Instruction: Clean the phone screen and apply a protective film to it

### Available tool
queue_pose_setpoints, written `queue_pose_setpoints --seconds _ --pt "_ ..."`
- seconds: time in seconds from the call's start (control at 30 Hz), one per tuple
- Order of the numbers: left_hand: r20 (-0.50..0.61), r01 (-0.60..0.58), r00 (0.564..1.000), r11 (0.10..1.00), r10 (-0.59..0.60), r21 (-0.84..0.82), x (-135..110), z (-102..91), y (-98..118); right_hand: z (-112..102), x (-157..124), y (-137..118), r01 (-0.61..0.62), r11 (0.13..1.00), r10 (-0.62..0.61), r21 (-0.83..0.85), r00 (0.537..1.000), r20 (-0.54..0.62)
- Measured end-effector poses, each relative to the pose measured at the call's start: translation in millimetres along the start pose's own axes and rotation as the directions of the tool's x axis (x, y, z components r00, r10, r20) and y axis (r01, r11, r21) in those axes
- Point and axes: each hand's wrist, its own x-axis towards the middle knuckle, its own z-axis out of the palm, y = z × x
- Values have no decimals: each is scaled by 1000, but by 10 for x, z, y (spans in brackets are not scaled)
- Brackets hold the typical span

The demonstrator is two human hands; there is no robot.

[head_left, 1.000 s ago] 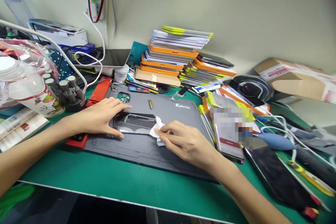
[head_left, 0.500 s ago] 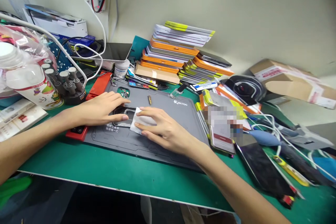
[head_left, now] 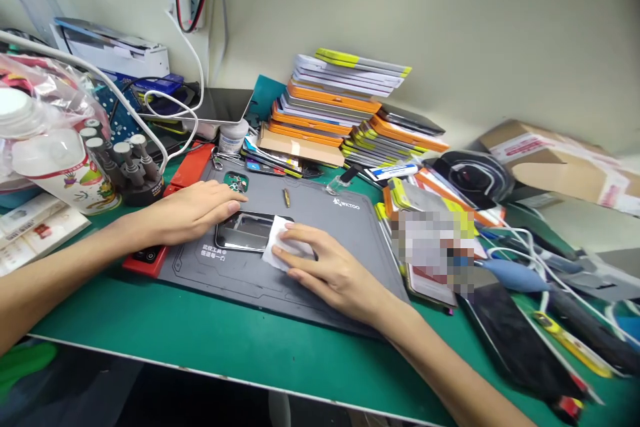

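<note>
A dark phone [head_left: 244, 235] with a shiny, glass-like face lies flat on the grey work mat [head_left: 300, 300]. My left hand [head_left: 193, 212] rests at the phone's far left edge, palm down, its fingers stretched out and close together. Pressed under the fingertips of my right hand [head_left: 333, 268] is a white wipe [head_left: 273, 248], which covers the phone's right end. That end is hidden by the wipe and fingers. Just beyond the phone, a small brass-coloured pointed piece [head_left: 287, 197] lies on the mat.
Stacked orange, white and yellow-edged boxes [head_left: 330, 107] stand against the wall. To the left are a red mat holder [head_left: 193, 167], a screwdriver stand [head_left: 143, 190] and a patterned cup [head_left: 75, 170]. Phones, a blue air blower [head_left: 517, 275], cables and a yellow cutter [head_left: 573, 343] crowd the right.
My right hand and the wipe have shifted right along the phone, baring more of its face. My left thumb has drawn back from over the phone toward its far edge.
</note>
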Motion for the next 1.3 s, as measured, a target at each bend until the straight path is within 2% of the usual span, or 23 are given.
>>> queue_pose_setpoints --seconds 0.2,0.4,0.5,0.57,0.67,0.77,0.87,0.97,1.17,1.3 --pt "-59 115 991 989 -121 -93 -42 -8 4 71 449 -97 123 989 -120 -83 992 34" --pt "-75 133 987 979 -146 -152 -47 -2 10 201 826 -154 214 976 -212 -44 976 42" --pt "-113 117 985 984 -133 -133 -41 3 -4 198 840 -130 282 957 -283 -66 959 5" --pt "-157 104 981 992 -114 -73 -44 5 -1 157 708 -48 292 951 -296 -101 955 -34" --pt "-244 122 963 992 -110 35 -68 14 20 75 368 158 201 967 -218 -157 971 -102" --pt "-328 194 933 975 -149 109 -104 24 38 22 74 350 107 979 -142 -174 969 -202" --pt "-371 235 916 954 -154 184 -118 20 36 18 -26 414 36 994 -58 -101 972 -228" --pt "-363 239 922 939 -139 247 -92 8 18 22 6 383 -11 997 -8 -76 972 -235" --pt "-290 147 955 943 -57 299 -47 3 -31 -11 26 299 -154 970 91 -188 948 -305" --pt "-206 -31 973 944 104 328 -51 -7 -101 -22 -22 287 -299 940 217 -162 894 -393"
